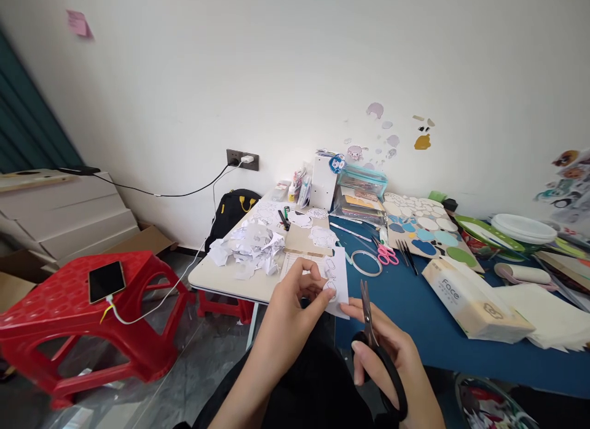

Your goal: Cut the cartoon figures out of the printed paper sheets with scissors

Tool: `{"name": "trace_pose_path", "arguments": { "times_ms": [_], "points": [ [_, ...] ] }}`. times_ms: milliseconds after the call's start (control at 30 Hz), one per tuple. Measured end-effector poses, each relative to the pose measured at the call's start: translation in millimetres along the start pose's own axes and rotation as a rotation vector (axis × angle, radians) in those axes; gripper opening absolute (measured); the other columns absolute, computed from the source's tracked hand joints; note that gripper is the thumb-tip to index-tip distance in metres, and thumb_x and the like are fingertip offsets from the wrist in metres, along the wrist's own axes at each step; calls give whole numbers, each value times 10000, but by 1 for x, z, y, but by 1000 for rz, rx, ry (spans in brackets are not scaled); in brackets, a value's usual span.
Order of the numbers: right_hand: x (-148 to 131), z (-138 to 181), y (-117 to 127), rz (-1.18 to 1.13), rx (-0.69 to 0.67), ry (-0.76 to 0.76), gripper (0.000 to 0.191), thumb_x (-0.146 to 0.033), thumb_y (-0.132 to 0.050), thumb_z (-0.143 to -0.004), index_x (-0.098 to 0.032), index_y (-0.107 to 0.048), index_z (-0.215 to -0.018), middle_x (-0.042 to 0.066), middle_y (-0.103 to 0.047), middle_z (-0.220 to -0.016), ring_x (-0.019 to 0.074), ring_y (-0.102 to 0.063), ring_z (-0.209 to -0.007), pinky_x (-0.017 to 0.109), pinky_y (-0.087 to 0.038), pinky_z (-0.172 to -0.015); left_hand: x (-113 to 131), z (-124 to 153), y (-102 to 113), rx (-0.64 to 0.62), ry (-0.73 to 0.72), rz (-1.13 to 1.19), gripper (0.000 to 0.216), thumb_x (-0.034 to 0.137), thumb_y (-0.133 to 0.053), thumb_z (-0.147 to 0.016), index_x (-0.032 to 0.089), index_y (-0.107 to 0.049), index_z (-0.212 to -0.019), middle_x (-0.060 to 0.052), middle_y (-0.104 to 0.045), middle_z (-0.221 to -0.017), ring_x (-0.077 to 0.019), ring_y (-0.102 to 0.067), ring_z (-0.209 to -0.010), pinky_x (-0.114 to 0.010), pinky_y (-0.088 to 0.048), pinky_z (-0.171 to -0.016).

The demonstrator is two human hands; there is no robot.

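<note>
My left hand point(302, 297) pinches a sheet of white paper point(342, 275) that has small outlined drawings on it. It is held up over the table's front edge. My right hand point(391, 349) grips black-handled scissors point(367, 312) with the blades pointing up and away from me. A finger of the right hand also touches the paper's lower right edge. The scissor blades stand to the right of the paper, apart from it. Behind the paper lie a beige board point(302, 237) and white paper cut-outs point(322, 236).
Crumpled paper scraps point(253, 241) are heaped at the left. Tape point(366, 263), pink scissors point(387, 254), tweezers point(407, 257) and a tissue pack point(474, 300) lie on the blue mat point(396, 312). A phone point(107, 281) charges on a red stool point(138, 287), its cable crossing to the wall socket point(243, 160).
</note>
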State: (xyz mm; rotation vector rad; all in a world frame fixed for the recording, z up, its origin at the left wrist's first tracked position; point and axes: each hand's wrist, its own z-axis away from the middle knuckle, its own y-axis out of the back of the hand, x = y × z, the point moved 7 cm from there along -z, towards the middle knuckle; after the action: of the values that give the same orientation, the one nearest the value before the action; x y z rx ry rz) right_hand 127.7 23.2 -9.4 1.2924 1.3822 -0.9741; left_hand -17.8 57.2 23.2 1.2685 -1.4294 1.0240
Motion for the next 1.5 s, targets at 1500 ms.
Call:
{"name": "trace_pose_path", "arguments": {
  "times_ms": [1500],
  "points": [
    [6,1,-9,22,-83,-15,161,-299,-653,-774,-149,-686,-820,4,-582,-637,96,-462,-397,239,-383,-457,10,12,-8,44,79,9,221,244,-679,-782,215,-731,-996,-20,-754,-842,-195,-698,-801,-258,-560,-718]
  ]
}}
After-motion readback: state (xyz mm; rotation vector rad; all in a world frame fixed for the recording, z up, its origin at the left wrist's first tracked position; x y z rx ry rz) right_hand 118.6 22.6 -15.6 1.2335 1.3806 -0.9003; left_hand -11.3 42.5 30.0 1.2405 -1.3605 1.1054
